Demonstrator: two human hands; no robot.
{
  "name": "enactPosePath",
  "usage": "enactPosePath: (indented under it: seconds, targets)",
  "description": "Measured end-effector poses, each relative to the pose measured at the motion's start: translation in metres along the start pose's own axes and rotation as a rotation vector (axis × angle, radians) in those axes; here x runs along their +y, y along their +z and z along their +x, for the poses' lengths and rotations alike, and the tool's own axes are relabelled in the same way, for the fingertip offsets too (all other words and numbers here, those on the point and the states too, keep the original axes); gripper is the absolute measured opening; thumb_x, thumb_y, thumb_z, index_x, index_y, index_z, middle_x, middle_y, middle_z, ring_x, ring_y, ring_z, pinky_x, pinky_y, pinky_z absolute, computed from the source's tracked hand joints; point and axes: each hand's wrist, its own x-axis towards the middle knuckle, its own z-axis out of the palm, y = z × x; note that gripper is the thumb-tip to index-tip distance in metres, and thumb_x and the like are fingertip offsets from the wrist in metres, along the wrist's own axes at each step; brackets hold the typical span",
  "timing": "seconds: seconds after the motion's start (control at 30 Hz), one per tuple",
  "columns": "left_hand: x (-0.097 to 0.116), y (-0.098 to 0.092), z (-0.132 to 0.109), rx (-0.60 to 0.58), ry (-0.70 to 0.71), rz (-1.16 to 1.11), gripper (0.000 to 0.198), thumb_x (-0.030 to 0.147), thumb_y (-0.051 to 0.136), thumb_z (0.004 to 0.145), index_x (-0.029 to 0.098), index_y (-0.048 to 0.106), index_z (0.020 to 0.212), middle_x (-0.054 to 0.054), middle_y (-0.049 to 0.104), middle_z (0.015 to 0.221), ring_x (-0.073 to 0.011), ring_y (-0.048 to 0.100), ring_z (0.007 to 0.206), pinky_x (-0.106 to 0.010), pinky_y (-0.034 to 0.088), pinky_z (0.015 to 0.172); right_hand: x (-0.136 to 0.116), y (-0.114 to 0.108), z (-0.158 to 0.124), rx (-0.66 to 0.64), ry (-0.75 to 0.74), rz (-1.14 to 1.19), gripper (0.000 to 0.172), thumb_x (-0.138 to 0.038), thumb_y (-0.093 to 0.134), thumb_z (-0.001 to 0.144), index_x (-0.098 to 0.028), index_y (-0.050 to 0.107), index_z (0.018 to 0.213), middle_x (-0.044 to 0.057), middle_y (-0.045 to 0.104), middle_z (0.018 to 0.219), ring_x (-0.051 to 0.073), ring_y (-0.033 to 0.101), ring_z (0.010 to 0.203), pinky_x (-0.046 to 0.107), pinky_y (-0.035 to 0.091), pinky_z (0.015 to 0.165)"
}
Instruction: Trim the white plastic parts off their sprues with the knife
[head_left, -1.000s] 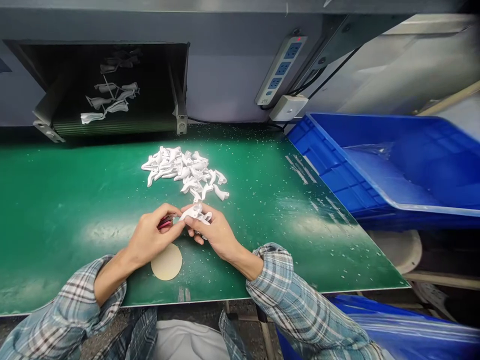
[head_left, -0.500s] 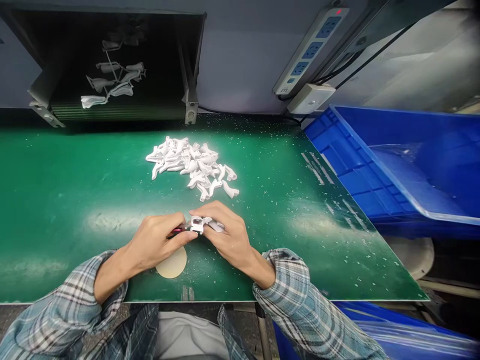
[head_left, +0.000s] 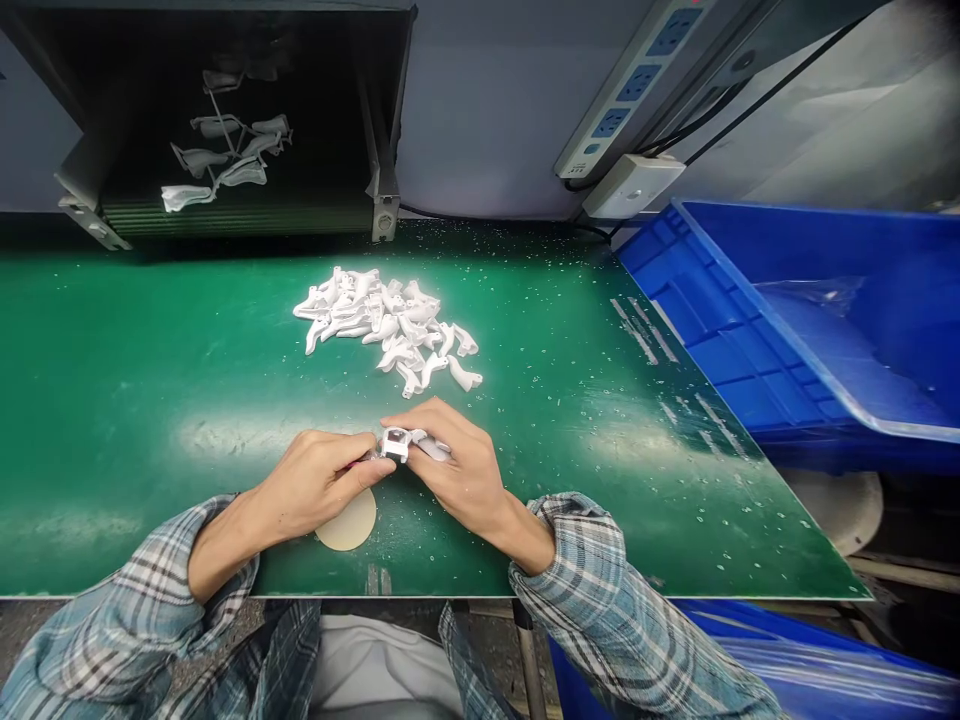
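Observation:
My right hand (head_left: 459, 465) is closed around a small white plastic part (head_left: 396, 444), held just above the green table (head_left: 112, 400). My left hand (head_left: 315, 482) is closed on a small red-handled tool (head_left: 355, 463) whose tip meets the part. A pile of several similar white plastic parts (head_left: 386, 328) lies on the mat a little beyond my hands. A round tan disc (head_left: 346, 525) lies flat on the mat, partly under my left hand.
A dark opening at the back left holds more white parts on sprues (head_left: 225, 160) on a ribbed belt. A large blue bin (head_left: 817, 310) stands at the right, a power strip (head_left: 637, 85) on the back wall, another blue bin (head_left: 750, 670) under the table.
The white part has been turned in my right hand and brought against the tool in my left. Both hands stay in the same spot; the view has shifted slightly.

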Motion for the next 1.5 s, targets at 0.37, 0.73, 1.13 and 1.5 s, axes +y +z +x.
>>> enactPosePath:
  seconds: [0.37,0.73,1.13,1.5]
  targets:
    - [0.002,0.000,-0.002,0.361,-0.139,-0.055,0.011,0.030,0.057,0.101,0.021,0.064,0.102,0.003,0.065,0.080,-0.0084,0.053,0.060,-0.019,0.041,0.057,-0.005,0.003,0.005,-0.197,0.421,0.440,0.034,-0.040,0.076,0.090,-0.020,0.072,0.116,0.001,0.069,0.079,0.014,0.062,0.064,0.024,0.050,0.055]
    - [-0.004,-0.007,-0.003,0.378,0.093,0.723,0.042,0.051,0.046,0.107,0.018,0.059,0.085,0.000,0.067,0.070,-0.0138,0.063,0.060,-0.027,0.031,0.053,-0.010,-0.006,0.013,-0.217,0.620,0.567,0.040,-0.052,0.073,0.091,-0.014,0.071,0.103,-0.003,0.061,0.060,0.007,0.049,0.043,0.017,0.039,0.040]
    - [-0.002,-0.006,-0.003,0.360,0.124,0.908,0.052,0.053,0.040,0.109,0.018,0.054,0.072,0.001,0.055,0.059,-0.0125,0.050,0.052,-0.030,0.020,0.051,-0.012,-0.008,0.013,-0.221,0.616,0.457,0.037,-0.049,0.074,0.089,-0.014,0.071,0.102,-0.004,0.062,0.059,0.006,0.047,0.042,0.018,0.036,0.042]
    - [-0.007,-0.003,-0.004,0.363,0.152,0.652,0.042,0.046,0.050,0.107,0.019,0.055,0.075,0.002,0.054,0.061,-0.0122,0.047,0.054,-0.029,0.025,0.053,-0.007,-0.002,0.010,-0.228,0.617,0.641,0.036,-0.049,0.071,0.093,-0.015,0.073,0.105,0.000,0.065,0.073,0.008,0.056,0.050,0.018,0.046,0.044]
